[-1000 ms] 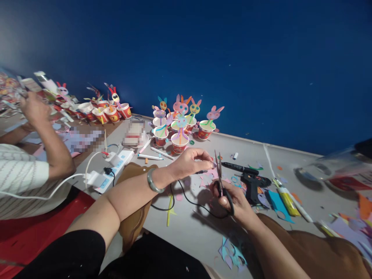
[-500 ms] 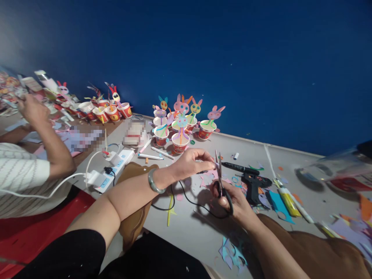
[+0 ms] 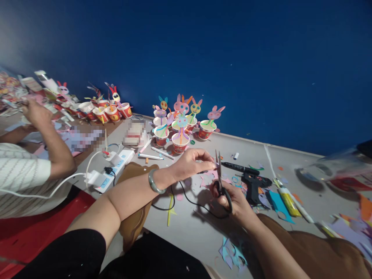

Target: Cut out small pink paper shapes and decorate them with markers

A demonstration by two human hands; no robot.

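Observation:
My right hand grips a pair of scissors by the black handles, blades pointing up and slightly apart. Between thumb and forefinger, my left hand pinches a small piece of pale purple paper right at the blades. Most of that piece is hidden by the fingertips and scissors. Below and behind the hands, pink paper scraps lie on the grey table. A black glue gun rests just right of the scissors, and a black marker lies near its nozzle.
Paper cups with rabbit figures stand along the blue wall. A power strip with plugs lies to the left, near a co-worker's arm. Blue paper offcuts, a yellow glue tube and a clear plastic container are around the right side.
My hands stay in nearly the same place. The scissor blades look slightly shifted at the paper. The co-worker's hand at left has moved slightly.

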